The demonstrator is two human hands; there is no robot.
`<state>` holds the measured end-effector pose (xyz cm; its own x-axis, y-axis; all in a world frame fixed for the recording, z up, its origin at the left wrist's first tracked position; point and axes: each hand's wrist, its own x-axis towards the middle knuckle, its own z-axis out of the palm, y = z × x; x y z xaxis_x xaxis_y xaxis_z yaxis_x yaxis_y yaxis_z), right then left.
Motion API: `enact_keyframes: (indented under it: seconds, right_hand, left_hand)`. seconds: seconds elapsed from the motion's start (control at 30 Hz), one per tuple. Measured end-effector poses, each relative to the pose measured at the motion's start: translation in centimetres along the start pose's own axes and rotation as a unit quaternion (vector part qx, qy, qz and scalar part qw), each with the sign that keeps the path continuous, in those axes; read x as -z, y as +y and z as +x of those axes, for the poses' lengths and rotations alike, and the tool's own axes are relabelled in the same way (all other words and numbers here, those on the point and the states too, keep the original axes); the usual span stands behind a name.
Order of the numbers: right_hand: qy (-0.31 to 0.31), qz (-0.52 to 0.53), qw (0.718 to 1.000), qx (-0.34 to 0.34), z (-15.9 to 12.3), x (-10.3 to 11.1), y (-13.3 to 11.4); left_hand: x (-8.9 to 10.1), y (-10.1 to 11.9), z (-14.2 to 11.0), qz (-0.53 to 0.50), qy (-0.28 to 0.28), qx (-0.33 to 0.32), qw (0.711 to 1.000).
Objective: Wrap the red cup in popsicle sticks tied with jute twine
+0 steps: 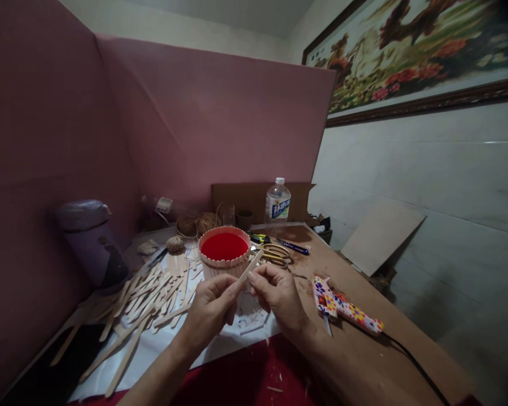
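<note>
My left hand (210, 312) and my right hand (277, 295) both pinch one wooden craft stick (250, 267), held slanted in front of me above the table. Just behind it stands a round red container (224, 247) ringed with upright craft sticks. A heap of loose craft sticks (146, 299) lies to the left on a white sheet (152, 349). A flower-patterned glue gun (342, 307) lies on the brown table (364, 361) to the right of my right hand.
Gold-handled scissors (275, 252) and a blue pen (294, 247) lie behind the container. A water bottle (277, 201), twine balls (195, 224) and a cardboard box (245, 197) stand at the back. A pink partition (215, 113) encloses the left and rear.
</note>
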<state>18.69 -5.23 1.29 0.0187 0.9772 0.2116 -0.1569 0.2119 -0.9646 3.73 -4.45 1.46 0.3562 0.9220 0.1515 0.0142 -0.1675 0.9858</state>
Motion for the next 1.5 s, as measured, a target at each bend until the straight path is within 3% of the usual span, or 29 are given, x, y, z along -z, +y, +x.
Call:
enact_keyframes:
  seconds: [0.13,0.33,0.9,1.37,1.5]
  right_hand:
    - [0.014,0.038,0.998,-0.038,0.0,-0.1,0.1]
    - [0.005,0.045,0.999,-0.019,-0.1,-0.1,0.5]
    - [0.0,0.051,0.998,-0.034,-0.1,-0.3,0.8]
    - [0.025,0.072,0.996,-0.035,0.3,0.0,1.0]
    - [0.018,0.071,0.997,-0.023,0.4,0.0,1.0]
  left_hand:
    - [-0.1,-0.2,-0.1,0.062,0.012,-0.041,0.997]
    - [-0.4,0.4,-0.1,-0.014,-0.018,0.001,1.0]
    - [-0.3,0.3,0.0,-0.021,-0.005,0.025,0.999]
    - [-0.2,-1.0,0.1,0.113,0.009,-0.062,0.992]
    - [-0.4,-0.7,0.2,0.022,-0.003,-0.002,1.0]
